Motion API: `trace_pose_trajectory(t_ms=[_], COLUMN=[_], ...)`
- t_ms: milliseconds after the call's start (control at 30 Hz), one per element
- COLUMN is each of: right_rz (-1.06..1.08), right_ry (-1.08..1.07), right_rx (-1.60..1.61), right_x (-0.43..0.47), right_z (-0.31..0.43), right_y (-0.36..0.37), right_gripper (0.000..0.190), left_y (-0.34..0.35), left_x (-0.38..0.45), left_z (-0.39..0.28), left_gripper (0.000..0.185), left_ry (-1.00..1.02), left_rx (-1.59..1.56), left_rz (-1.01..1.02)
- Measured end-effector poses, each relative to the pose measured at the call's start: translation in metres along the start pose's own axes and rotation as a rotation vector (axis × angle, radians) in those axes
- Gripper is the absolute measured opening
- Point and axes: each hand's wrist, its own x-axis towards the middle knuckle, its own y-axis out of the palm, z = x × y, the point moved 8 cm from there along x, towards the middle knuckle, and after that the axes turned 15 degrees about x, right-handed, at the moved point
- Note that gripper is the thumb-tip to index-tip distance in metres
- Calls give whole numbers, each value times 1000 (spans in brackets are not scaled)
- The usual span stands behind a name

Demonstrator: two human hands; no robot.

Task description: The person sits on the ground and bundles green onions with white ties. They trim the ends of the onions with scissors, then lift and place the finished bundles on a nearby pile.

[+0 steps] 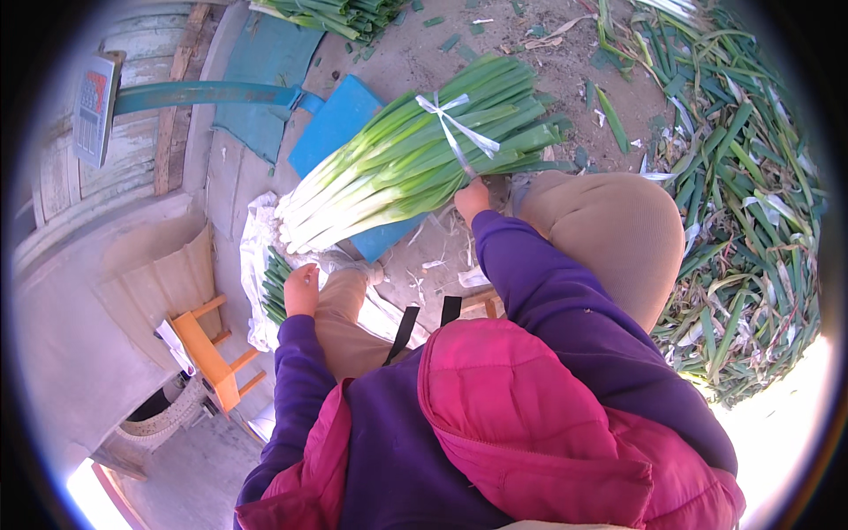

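A large bundle of green onions (397, 159) lies at a slant, white root ends toward the lower left and green leaves toward the upper right. A white plastic tie (457, 126) is knotted around its leafy part. My right hand (472, 199) is closed on the lower end of this tie, against the side of the bundle. Under the onions is the blue platform (338, 119) of a scale. My left hand (302, 290) is curled below the root ends, beside cut green leaves (275, 285) on white plastic sheeting (258, 324); whether it holds anything is unclear.
The scale's display (93, 109) stands on a blue post (205, 96) at the left. A heap of onion leaves (742, 232) covers the right side. Another green bundle (351, 16) lies at the top. An orange wooden stool (209, 358) is at lower left.
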Motion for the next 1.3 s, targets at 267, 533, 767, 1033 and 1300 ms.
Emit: trace_pose_trajectory(t_ms=[267, 533, 767, 1033, 1300], right_rz=[57, 139, 879, 1064, 707], right_ry=[136, 190, 47, -295, -917], right_rx=[191, -1, -433, -158, 291], right_x=[16, 16, -43, -138, -165], right_z=[35, 21, 75, 286, 414], right_y=[4, 10, 44, 37, -194], right_gripper=[44, 43, 25, 21, 19], left_y=[18, 13, -9, -50, -78], left_x=[11, 9, 2, -51, -93], left_z=[-16, -38, -17, 24, 17], left_gripper=[22, 22, 21, 21, 21], left_ry=[-61, 37, -6, -120, -91], left_rx=[-3, -27, -140, -57, 57], left_rz=[69, 27, -17, -172, -378])
